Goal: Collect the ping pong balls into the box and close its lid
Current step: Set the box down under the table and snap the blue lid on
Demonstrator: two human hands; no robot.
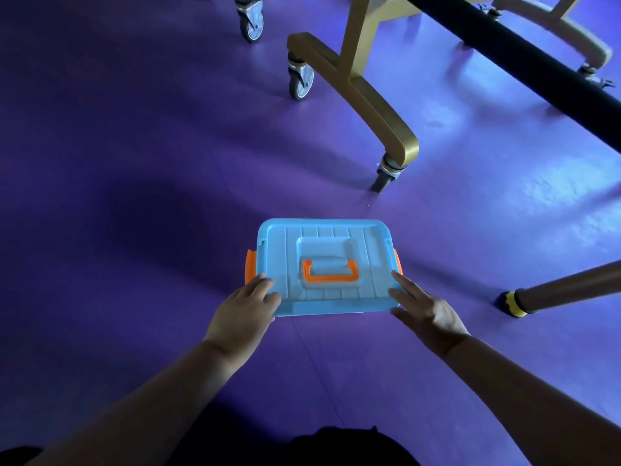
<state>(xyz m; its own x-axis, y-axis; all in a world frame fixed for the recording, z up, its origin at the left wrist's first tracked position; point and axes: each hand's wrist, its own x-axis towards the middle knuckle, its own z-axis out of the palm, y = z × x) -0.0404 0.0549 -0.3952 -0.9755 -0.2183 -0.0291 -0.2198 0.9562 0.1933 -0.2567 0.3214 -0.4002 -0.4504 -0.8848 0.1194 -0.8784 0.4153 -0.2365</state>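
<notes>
Fingers (263,283) of my left hand (245,311): laid nearly straight over the near left corner of the lid (366,264), thumb on the near edge, nothing gripped.

Fingers (401,284) of my right hand (428,312): stretched out and relaxed, tips resting on the near right corner of the same lid, thumb held apart toward me.

Blue plastic box (336,309): stands on the floor (134,163) straight ahead of me, between my two hands. Its lid sits on top and covers it fully, so I cannot see what is inside.

Orange handle (329,272): folded flat in the recess at the middle of the lid.

Orange latches: one on the left side (250,264), just beyond my left fingers; one on the right side (396,258), only a sliver showing. Whether either is snapped down, I cannot tell.

Floor: purple, smooth, with pale patches of reflected light to the right.

Gold frame (376,105): curved legs on castors (300,80), standing beyond the box, well apart from it.

Black bar (524,58): runs slantwise across the upper right, above the gold frame.

Brown leg (571,285): enters from the right edge, ending in a yellow-ringed foot (512,302) on the floor, to the right of my right hand.

Both forearms are bare.
</notes>
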